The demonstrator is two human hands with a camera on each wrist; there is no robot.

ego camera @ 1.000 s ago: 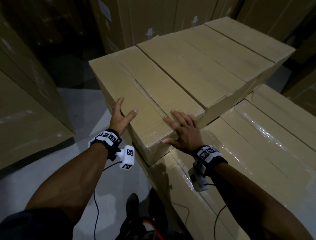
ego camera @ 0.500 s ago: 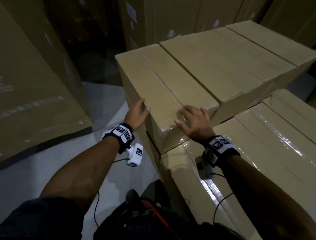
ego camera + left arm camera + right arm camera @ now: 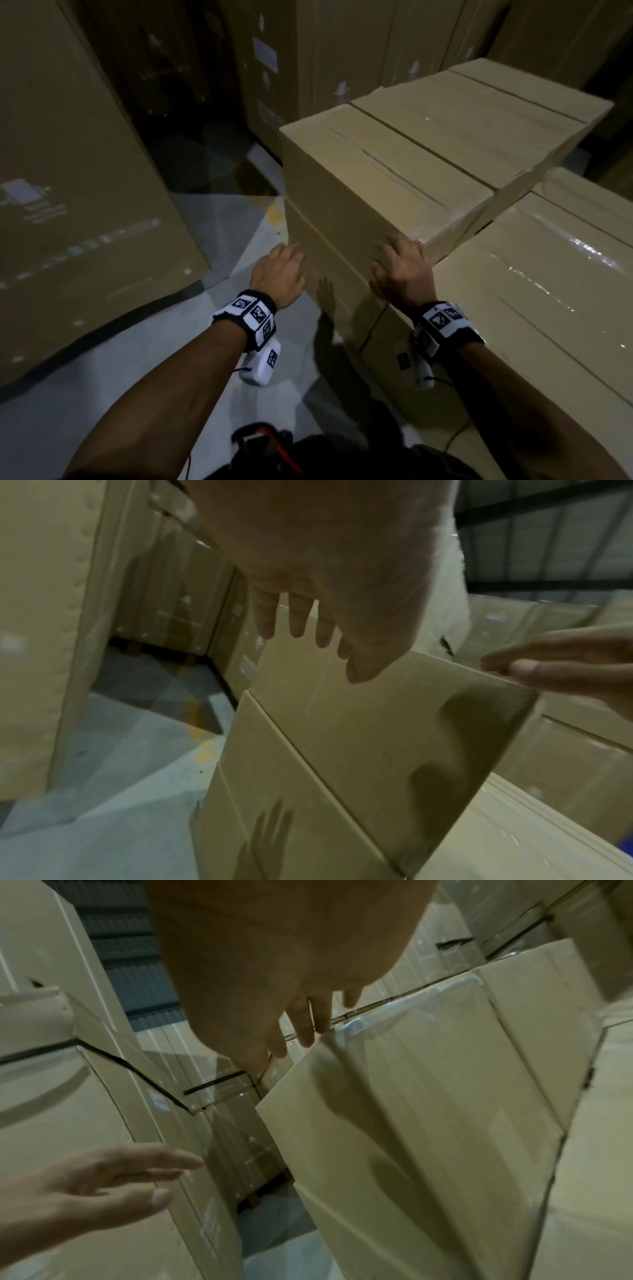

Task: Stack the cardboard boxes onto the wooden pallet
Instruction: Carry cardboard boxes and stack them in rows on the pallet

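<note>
Sliding off the top box (image 3: 383, 178), the left hand (image 3: 279, 272) now hangs released at its 9 o'clock side. The right hand (image 3: 400, 270) stays flat on the near corner, fingers loose, gripping nothing, so the box seems seated.

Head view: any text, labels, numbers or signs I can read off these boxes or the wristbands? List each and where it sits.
None can be read.
White stickers on the tall cartons behind: print too small and blurred.
Pale printing on the big carton at left: blurred, unreadable.
Wristbands: black-and-white square marker patterns only, no letters.
Top box on the stack: plain, no print visible.
</note>
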